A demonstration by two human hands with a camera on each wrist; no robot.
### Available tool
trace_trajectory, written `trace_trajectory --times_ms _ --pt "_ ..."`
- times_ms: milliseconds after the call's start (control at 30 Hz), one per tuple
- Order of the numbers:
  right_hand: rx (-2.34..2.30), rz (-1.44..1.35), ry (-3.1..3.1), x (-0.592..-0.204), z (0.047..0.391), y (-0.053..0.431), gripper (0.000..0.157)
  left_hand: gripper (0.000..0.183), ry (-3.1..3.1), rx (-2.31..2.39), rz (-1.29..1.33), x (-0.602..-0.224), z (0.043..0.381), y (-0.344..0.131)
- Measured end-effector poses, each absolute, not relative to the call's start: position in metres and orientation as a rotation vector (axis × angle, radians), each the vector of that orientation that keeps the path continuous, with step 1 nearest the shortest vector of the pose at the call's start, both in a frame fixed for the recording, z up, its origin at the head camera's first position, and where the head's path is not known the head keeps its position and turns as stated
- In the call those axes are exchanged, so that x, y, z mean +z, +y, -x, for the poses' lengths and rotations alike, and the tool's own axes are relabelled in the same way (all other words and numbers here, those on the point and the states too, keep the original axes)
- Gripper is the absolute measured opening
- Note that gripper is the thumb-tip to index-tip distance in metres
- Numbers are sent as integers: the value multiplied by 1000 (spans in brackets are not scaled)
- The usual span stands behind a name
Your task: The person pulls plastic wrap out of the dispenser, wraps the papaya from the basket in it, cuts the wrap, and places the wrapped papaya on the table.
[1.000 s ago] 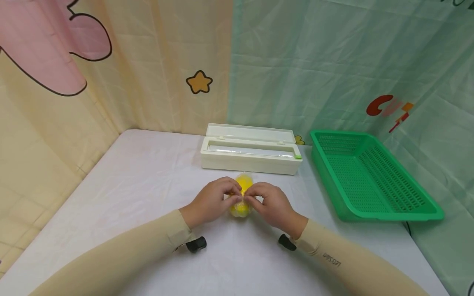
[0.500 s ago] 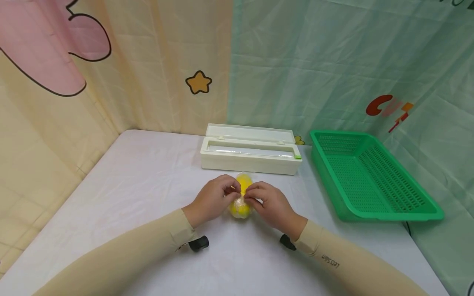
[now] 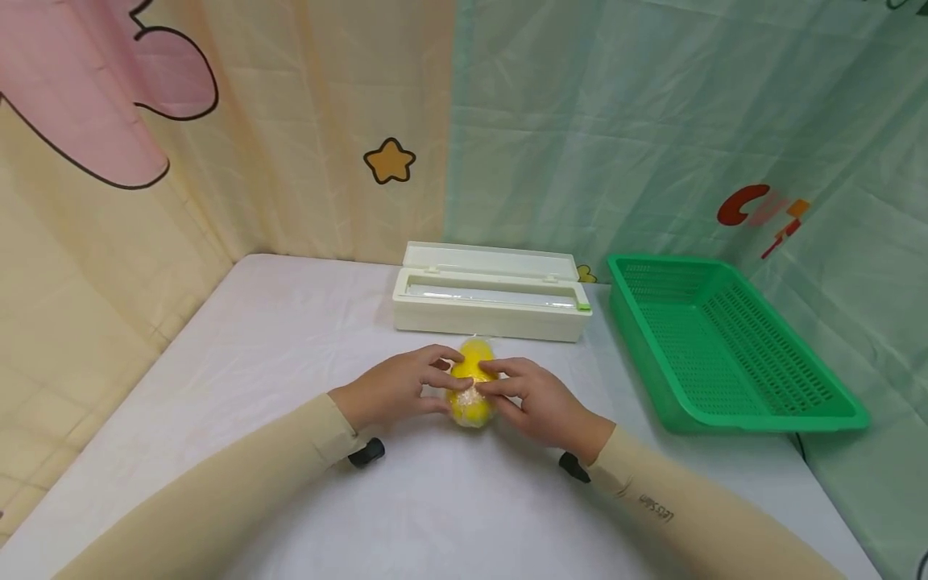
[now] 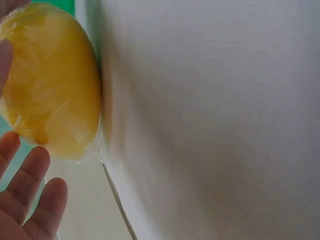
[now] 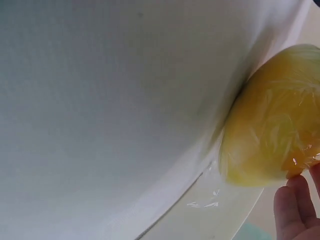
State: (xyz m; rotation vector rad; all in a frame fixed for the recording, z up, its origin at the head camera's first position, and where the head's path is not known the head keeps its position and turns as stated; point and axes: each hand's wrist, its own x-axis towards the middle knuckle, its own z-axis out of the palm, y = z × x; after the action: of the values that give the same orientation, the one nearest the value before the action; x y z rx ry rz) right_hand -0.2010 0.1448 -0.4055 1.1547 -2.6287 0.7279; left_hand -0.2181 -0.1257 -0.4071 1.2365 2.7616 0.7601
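Observation:
A yellow oval fruit (image 3: 475, 353) lies on the white-covered table, wrapped in crinkled clear cling film. My left hand (image 3: 399, 387) is at its left side with fingers spread, one fingertip reaching the top of the wrap. From the right, my right hand (image 3: 540, 403) touches the film on top with nearly straight fingers. The left wrist view shows the wrapped fruit (image 4: 55, 80) with loose left fingers (image 4: 32, 175) below it. In the right wrist view, right fingertips (image 5: 295, 195) meet the film at the fruit's (image 5: 270, 130) lower edge.
Behind the fruit stands a long white cling film box (image 3: 493, 319), lid raised, a roll inside. A green perforated basket (image 3: 670, 391) sits at the right of the table (image 3: 304, 338). Printed curtains (image 3: 544, 121) hang behind and at both sides.
Both hands were pinching at the film's middle. Now the left hand has loosened and drawn left with fingers spread, and the right fingers have straightened onto the wrap. More of the fruit shows.

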Motion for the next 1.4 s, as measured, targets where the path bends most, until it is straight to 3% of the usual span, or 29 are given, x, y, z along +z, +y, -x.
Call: trace_trajectory --times_ms 333,633,1100,1167,1333,1400 --pt "1096 -959 -2802 -402 214 146 11 32 2685 987 -1106 -413 222 -117" --pt "1264 -798 -2988 -398 220 146 52 26 2571 1198 -908 -416 222 -113" --pt "1297 -695 -2990 -403 221 142 53 20 2514 1342 -720 -417 222 -101" --pt "1330 -678 -2987 -403 220 141 51 29 2502 1344 -705 -417 222 -100" --pt "1373 -671 -2979 -402 218 143 49 73 2500 1264 -608 -415 222 -94" --pt "1367 -682 -2976 -403 217 144 50 81 2494 1243 -575 -415 223 -92"
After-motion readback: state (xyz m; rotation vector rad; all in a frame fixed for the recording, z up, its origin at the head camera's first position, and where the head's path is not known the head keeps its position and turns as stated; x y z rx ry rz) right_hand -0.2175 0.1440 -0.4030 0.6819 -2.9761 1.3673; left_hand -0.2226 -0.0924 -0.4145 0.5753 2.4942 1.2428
